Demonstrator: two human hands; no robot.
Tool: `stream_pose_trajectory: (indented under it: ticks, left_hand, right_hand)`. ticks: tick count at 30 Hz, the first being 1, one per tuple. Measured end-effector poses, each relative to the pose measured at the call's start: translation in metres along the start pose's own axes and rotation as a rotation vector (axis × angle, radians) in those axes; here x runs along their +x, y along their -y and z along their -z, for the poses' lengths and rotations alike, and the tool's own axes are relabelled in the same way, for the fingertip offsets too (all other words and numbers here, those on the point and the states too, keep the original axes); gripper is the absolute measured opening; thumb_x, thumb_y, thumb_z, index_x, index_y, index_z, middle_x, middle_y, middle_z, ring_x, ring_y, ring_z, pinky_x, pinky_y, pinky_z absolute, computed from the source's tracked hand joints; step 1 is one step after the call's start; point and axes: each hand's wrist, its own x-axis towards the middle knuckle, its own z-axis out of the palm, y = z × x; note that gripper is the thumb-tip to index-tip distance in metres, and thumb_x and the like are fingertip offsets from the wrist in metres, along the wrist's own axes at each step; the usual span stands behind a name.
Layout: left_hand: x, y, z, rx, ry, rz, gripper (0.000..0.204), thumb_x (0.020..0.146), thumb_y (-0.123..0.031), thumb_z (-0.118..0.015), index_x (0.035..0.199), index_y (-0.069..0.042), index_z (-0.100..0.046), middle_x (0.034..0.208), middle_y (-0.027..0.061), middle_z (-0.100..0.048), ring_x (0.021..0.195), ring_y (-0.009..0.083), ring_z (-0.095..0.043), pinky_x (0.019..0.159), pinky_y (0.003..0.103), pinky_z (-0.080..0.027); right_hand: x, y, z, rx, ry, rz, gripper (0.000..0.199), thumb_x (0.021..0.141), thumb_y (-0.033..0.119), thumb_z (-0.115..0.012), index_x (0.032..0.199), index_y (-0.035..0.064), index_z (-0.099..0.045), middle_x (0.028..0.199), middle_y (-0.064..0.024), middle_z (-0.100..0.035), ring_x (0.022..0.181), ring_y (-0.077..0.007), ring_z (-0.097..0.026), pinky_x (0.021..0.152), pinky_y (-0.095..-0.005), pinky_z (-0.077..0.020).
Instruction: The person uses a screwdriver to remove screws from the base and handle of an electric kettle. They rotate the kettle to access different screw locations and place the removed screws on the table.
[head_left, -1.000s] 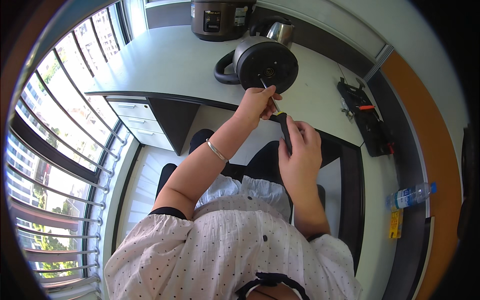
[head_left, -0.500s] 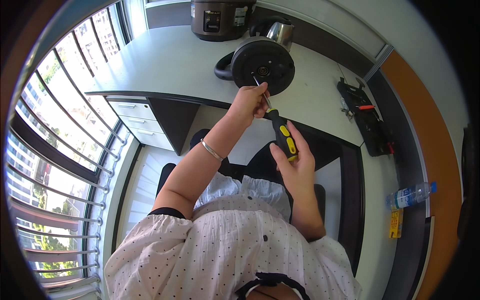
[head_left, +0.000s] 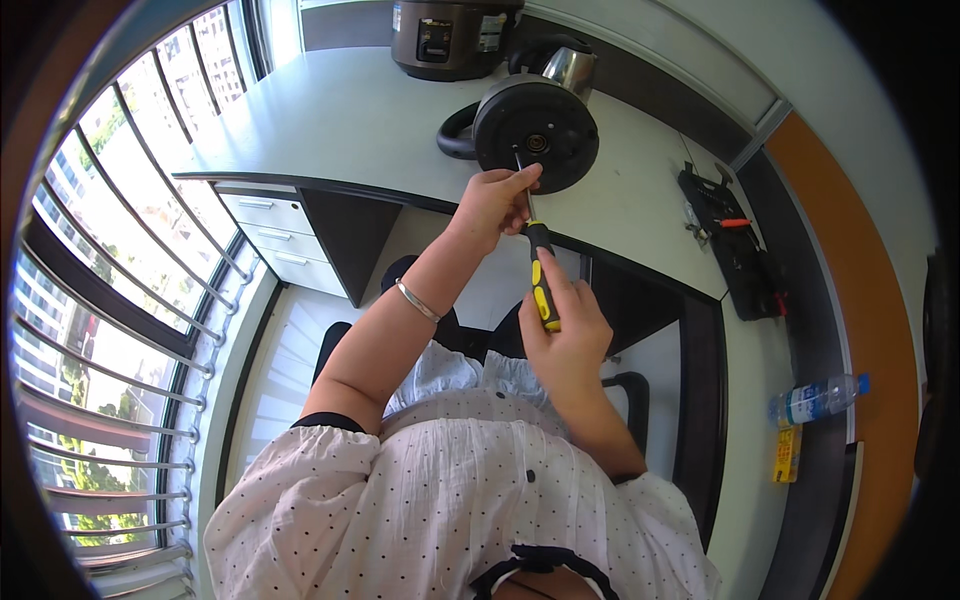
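Observation:
An electric kettle lies on its side on the desk, its round black base (head_left: 562,158) facing me and its black handle (head_left: 456,136) to the left. The tip of a black and yellow screwdriver (head_left: 541,290) meets the base left of the round central connector; whether it sits in a screw I cannot make out. My left hand (head_left: 488,210) is closed in a pinch around the metal shaft, just below the base's lower edge. Nearer to me, my right hand (head_left: 572,345) grips the screwdriver's handle, thumb on the left side and fingers along the right.
Behind the kettle stand a shiny metal vessel (head_left: 571,70) and a brown cooker (head_left: 455,45). A black tool case (head_left: 728,240) with a red-handled tool lies at the right. Farther along are a water bottle (head_left: 818,400) and a yellow packet (head_left: 786,455). The desk's front edge (head_left: 400,199) runs below my left hand.
The screwdriver's handle has swung left and now stands more upright. My right hand has moved left with it. My left hand stays pinched on the shaft.

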Motion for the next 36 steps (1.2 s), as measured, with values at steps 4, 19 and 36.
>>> stream_pose_trajectory:
  ticks: [4, 19, 36]
  left_hand:
    - [0.002, 0.002, 0.003, 0.024, -0.032, -0.042, 0.028, 0.089, -0.026, -0.06, 0.081, 0.002, -0.06, 0.051, 0.0048, -0.05, 0.035, 0.0116, -0.042, 0.035, 0.024, -0.028]
    - [0.007, 0.001, 0.006, -0.03, 0.027, -0.02, 0.029, 0.092, -0.023, -0.053, 0.083, 0.003, -0.06, 0.054, 0.0051, -0.052, 0.036, 0.0111, -0.041, 0.036, 0.024, -0.026]
    - [0.002, 0.0, 0.007, -0.044, 0.078, 0.016, 0.029, 0.092, -0.026, -0.054, 0.092, 0.003, -0.059, 0.058, 0.0062, -0.055, 0.042, 0.0113, -0.045, 0.04, 0.023, -0.031]
  right_hand:
    - [0.002, 0.011, 0.005, -0.133, 0.118, -0.014, 0.05, 0.073, 0.008, -0.068, 0.121, 0.0108, -0.058, 0.075, -0.0097, -0.053, 0.058, -0.0216, -0.056, 0.05, -0.0292, -0.0474]
    - [-0.003, 0.002, -0.01, 0.395, 0.024, -0.148, 0.067, 0.076, 0.017, -0.071, 0.132, -0.003, -0.04, 0.084, -0.012, -0.054, 0.062, -0.0189, -0.055, 0.056, -0.0265, -0.0463]
    - [-0.002, 0.002, -0.015, 0.117, 0.021, 0.01, 0.054, 0.077, 0.011, -0.066, 0.126, 0.0005, -0.047, 0.079, -0.0138, -0.056, 0.062, -0.0262, -0.06, 0.053, -0.0325, -0.0492]
